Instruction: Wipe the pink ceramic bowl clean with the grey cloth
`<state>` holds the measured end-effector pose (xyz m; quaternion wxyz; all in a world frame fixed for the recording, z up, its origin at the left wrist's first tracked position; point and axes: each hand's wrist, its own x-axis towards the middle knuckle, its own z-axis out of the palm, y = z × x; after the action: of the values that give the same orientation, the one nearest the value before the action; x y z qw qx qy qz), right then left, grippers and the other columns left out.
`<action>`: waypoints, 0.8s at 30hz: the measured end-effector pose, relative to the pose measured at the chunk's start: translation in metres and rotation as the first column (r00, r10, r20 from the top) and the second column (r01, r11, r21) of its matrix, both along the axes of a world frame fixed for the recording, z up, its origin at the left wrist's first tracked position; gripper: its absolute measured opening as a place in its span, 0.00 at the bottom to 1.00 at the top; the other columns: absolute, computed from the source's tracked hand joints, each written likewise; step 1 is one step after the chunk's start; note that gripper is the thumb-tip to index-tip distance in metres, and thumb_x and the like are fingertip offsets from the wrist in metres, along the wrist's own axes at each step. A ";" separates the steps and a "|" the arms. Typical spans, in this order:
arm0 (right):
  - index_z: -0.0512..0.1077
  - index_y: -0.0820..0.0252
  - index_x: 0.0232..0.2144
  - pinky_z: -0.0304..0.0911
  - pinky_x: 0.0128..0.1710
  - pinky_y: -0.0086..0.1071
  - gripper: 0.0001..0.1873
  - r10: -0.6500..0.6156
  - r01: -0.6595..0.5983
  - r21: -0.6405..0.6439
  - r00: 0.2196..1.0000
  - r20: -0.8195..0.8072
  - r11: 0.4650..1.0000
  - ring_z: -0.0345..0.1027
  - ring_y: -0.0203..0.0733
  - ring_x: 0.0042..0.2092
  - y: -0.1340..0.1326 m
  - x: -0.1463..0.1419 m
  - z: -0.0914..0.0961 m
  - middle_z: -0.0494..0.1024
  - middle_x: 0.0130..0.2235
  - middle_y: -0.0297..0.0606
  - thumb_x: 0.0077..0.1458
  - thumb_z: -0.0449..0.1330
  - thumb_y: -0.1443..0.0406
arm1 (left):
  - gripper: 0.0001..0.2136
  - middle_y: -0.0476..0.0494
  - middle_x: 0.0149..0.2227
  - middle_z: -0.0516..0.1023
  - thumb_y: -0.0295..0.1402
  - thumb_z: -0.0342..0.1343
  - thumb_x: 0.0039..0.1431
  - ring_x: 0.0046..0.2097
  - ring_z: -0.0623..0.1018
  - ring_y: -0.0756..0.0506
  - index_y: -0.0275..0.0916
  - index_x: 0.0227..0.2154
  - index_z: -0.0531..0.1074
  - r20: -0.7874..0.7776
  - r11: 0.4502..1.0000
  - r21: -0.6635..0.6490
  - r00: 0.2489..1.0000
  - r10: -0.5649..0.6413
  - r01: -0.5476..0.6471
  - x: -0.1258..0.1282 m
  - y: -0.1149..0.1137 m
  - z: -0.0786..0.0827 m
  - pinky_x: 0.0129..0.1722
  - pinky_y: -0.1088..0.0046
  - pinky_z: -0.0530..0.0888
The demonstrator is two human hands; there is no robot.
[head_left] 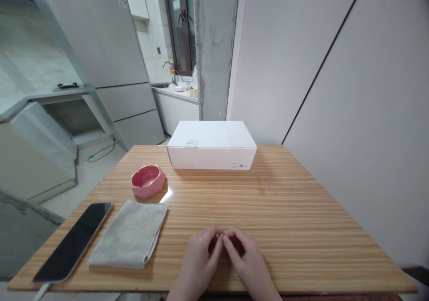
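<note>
My left hand [201, 256] and my right hand [246, 257] meet fingertip to fingertip over the near middle of the wooden table [311, 234]. Thumb and forefinger are pinched together on each side. Whether something small sits between the fingertips cannot be made out. Left of my hands lies a folded grey cloth [129, 236], the closest object to them. A black phone [75, 243] with a white cable at its lower end lies beyond the cloth at the left edge. Behind the cloth stands a pink ashtray [148, 181] with notches in its rim.
A closed white box [212, 158] stands at the far edge of the table. A pale wall [335, 113] runs along the right side. Behind on the left are a fridge [97, 46] and a kitchen counter with a sink tap [173, 73].
</note>
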<state>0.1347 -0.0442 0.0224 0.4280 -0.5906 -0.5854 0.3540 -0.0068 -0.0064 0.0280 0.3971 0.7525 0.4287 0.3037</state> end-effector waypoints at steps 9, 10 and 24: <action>0.71 0.57 0.30 0.59 0.33 0.32 0.16 -0.011 0.011 -0.005 1.000 0.023 1.000 0.68 0.41 0.32 0.001 0.000 0.001 0.76 0.30 0.35 0.64 0.52 0.55 | 0.11 0.46 0.32 0.79 0.35 0.47 0.66 0.34 0.77 0.47 0.40 0.35 0.74 -0.006 0.999 0.037 1.000 0.009 -0.009 0.001 0.001 0.001 0.34 0.75 0.68; 0.71 0.57 0.30 0.59 0.33 0.32 0.16 -0.008 0.008 -0.008 1.000 0.020 1.000 0.68 0.41 0.32 0.001 0.000 0.001 0.76 0.30 0.35 0.64 0.51 0.55 | 0.11 0.46 0.32 0.79 0.34 0.47 0.66 0.34 0.77 0.47 0.40 0.35 0.74 -0.005 0.999 0.038 1.000 0.007 -0.007 0.001 0.001 0.001 0.34 0.75 0.68; 0.71 0.57 0.31 0.59 0.33 0.32 0.17 -0.006 0.006 -0.001 1.000 0.012 1.000 0.68 0.41 0.32 0.000 0.001 0.000 0.76 0.30 0.35 0.64 0.51 0.55 | 0.10 0.47 0.32 0.78 0.34 0.47 0.66 0.34 0.76 0.47 0.41 0.33 0.73 0.015 1.000 0.026 1.000 0.000 -0.001 0.001 0.000 -0.001 0.35 0.76 0.67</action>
<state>0.1355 -0.0438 0.0220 0.4251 -0.5946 -0.5861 0.3496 -0.0060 -0.0067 0.0274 0.3905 0.7552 0.4221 0.3148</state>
